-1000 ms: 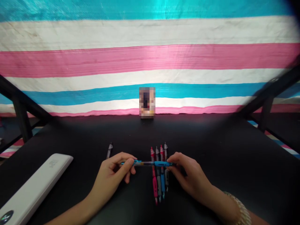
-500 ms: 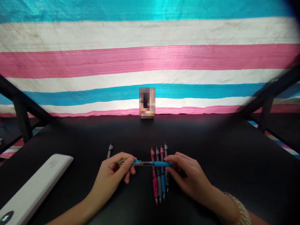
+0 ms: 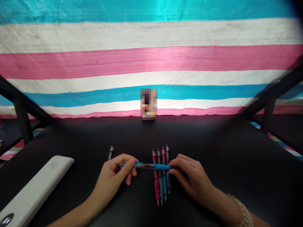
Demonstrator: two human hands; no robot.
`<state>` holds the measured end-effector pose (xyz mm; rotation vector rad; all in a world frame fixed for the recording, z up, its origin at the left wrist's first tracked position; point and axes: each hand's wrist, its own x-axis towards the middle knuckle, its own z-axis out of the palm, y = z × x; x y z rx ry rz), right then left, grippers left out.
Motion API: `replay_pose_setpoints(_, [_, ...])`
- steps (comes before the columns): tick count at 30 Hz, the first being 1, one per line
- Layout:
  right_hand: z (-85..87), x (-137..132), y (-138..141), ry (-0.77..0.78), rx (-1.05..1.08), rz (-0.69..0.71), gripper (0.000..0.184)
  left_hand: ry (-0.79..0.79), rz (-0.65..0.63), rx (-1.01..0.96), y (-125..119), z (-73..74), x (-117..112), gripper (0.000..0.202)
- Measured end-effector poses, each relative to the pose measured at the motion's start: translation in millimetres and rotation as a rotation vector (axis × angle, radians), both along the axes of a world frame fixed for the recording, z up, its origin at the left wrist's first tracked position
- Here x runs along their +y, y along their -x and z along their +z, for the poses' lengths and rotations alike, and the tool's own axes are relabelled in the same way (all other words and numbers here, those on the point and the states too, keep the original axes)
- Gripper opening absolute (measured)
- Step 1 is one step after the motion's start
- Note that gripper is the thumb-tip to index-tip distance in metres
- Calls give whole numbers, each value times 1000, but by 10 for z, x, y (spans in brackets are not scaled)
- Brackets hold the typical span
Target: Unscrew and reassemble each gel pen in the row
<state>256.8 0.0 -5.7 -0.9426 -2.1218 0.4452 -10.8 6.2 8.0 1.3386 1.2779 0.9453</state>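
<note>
A clear-barrelled pen [image 3: 146, 166] with a blue grip lies sideways between my two hands. My left hand [image 3: 121, 167] pinches its blue clip end between thumb and fingers. The fingertips of my right hand [image 3: 187, 171] are closed on the tip end, just past the blue grip. Below the held pen, several pens lie side by side on the table: a pen with a pink grip [image 3: 156, 189], others with grey grips, and one with a blue grip [image 3: 165, 186]. Beyond my left hand lies another pen [image 3: 111, 152], partly hidden by that hand.
A white power bank [image 3: 40, 189] rests on the black table [image 3: 99, 132] at the left. At the back edge stands a small blurred-out object [image 3: 148, 104]. Black frame bars slope down on both sides, with a striped sheet [image 3: 151, 58] behind.
My right hand has slid slightly to the right along the pen, toward its tip, so more of the blue grip shows. My left hand keeps its place.
</note>
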Motion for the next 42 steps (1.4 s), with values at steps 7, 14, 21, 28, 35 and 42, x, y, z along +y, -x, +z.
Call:
replay_pose_setpoints(7, [66,-7,11,-19,-66,19,16,0,1,6,-6,23,-2,30])
replay_pose_setpoints(14, [41,-35,5,-6,-174,71,32,-45,-3,12,-18,36,-13,21])
replay_pose_setpoints(21, [81,-71,15,229,-103,106,39,-184,1,43,-2,35,-44,11])
replay_pose_setpoints(28, [116,-85,31,389,8,119,45,-206,6,10,22,9,-67,6])
replay_pose_setpoints(35, [144,-92,30,283,-46,143,32,-40,42,-325,32,39,-15,14])
replay_pose_setpoints(42, [130,-77,11,213,7,96,18,60,156,-464,91,150,109,29])
